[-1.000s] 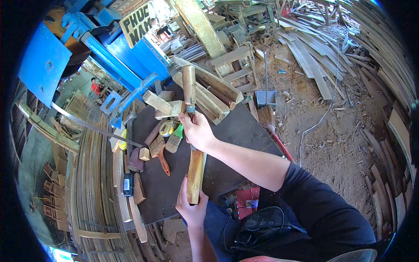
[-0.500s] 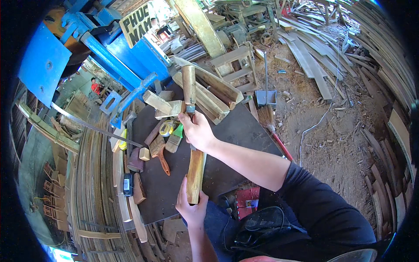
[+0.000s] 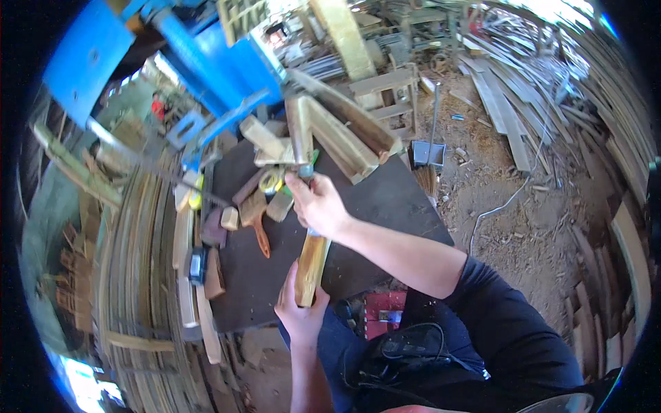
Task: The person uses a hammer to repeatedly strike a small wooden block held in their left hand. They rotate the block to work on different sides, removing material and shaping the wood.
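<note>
Right hand (image 3: 320, 204) closes around the wooden-handled tool (image 3: 299, 134); left hand (image 3: 301, 313), partly curled, grips the wood block (image 3: 312, 268) low, ideally clear of the tool's line.

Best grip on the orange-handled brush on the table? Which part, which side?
I'd take the brush by its orange handle, from above on the wearer's side: it's slim and points toward the wearer, while the bristle end sits among the pale wooden block, yellow roll and second brush. The left hand and right hand are both occupied.
</note>
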Demonstrator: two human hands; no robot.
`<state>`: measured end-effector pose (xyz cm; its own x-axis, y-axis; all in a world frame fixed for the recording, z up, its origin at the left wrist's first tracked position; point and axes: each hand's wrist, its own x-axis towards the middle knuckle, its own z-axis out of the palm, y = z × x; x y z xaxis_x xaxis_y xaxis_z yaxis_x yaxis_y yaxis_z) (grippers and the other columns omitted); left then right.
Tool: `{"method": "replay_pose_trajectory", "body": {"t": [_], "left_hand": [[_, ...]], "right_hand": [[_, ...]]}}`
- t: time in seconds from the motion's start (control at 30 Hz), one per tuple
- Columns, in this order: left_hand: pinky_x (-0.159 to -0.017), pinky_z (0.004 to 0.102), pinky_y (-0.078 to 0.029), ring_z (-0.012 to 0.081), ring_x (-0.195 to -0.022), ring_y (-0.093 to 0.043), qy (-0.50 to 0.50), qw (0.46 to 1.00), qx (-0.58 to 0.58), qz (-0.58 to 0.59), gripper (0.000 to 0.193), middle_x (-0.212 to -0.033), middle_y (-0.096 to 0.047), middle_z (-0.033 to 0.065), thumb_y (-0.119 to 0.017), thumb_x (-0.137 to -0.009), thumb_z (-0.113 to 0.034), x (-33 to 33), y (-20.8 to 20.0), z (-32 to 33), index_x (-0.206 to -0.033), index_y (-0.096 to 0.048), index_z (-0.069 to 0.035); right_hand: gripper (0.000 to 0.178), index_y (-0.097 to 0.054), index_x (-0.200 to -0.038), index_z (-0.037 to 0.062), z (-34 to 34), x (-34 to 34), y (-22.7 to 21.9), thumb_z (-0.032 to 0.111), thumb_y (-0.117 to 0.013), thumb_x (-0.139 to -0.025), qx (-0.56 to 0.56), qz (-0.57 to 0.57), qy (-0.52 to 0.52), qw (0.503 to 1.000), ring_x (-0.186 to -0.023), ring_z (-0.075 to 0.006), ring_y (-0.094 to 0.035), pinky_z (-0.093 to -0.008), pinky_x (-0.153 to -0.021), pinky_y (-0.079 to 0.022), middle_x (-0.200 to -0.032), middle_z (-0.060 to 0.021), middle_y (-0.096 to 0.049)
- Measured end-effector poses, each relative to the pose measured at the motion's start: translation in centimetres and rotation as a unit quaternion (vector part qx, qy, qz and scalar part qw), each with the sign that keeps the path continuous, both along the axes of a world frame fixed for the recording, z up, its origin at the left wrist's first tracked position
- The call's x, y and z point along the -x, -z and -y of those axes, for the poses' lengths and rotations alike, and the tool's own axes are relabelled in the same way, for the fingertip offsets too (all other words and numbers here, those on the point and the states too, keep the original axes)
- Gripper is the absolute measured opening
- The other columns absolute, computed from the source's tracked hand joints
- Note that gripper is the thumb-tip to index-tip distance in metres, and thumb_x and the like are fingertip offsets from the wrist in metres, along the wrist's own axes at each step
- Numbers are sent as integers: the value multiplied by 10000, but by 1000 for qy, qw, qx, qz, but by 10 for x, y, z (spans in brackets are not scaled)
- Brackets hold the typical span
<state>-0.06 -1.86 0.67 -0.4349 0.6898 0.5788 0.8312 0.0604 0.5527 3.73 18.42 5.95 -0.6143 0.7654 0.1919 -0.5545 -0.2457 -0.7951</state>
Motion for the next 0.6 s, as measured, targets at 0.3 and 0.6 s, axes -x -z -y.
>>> {"method": "replay_pose_trajectory", "body": {"t": [0.3,0.6], "left_hand": [[-904,394,-581,349,-1063,-723,-4,1000,4,5,668,-1202,-705,212,-786,-754,-98,-4,10,1,-1385,-571,-56],[-885,423,-594,395,-1020,-715,-19,999,5,25,641,-1141,-703,246,-796,-755,-134,-3,12,0,-1353,-573,-64]], "right_hand": [[402,-371,-767,171,21,-1,-8,376,-562,-1056,39,36,-26,998,-383,-62,-275,-284,-373,-201,-512,72,-307],[420,-362,-737,188,19,5,-8,372,-542,-1068,33,54,47,997,-378,-53,-222,-280,-376,-158,-493,78,-264]]}}
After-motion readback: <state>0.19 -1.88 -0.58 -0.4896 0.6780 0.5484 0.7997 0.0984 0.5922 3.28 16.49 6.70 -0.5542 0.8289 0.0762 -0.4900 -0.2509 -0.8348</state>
